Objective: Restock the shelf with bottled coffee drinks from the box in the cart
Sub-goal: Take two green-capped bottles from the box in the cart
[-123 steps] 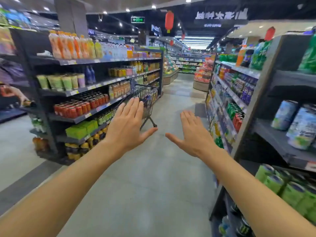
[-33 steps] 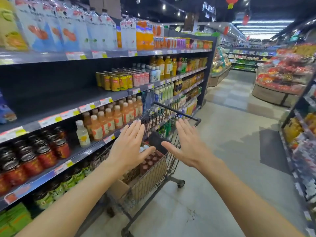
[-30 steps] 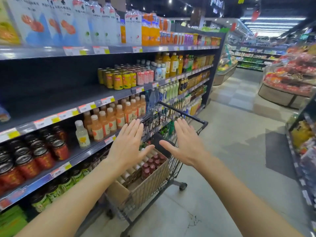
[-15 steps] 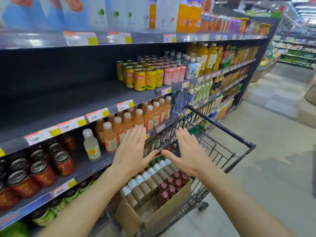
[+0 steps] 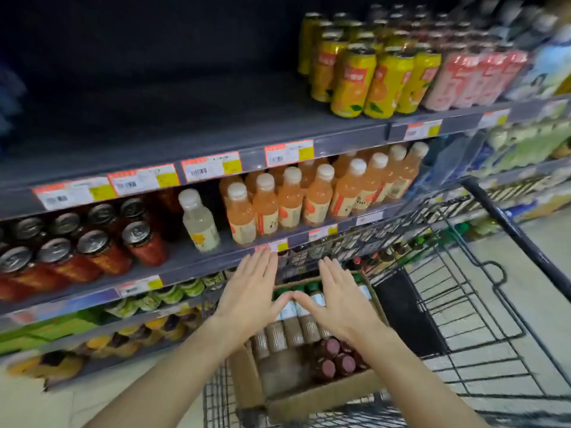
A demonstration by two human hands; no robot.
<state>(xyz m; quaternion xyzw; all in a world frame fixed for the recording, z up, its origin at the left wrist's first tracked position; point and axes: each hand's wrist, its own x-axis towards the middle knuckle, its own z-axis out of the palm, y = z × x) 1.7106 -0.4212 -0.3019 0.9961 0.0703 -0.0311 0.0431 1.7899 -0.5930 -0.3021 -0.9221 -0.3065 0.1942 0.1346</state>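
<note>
hands [image 5: 292, 299] flat, above boxed bottles [image 5: 296, 329]

Both forearms are bare to the frame edge; left hand [image 5: 250, 299] and right hand [image 5: 341, 299] wear no gloves or rings.

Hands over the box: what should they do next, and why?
Probably lower the right hand to grip one brown bottle in the cardboard box. Both it and the left hand hover open, holding nothing.
</note>
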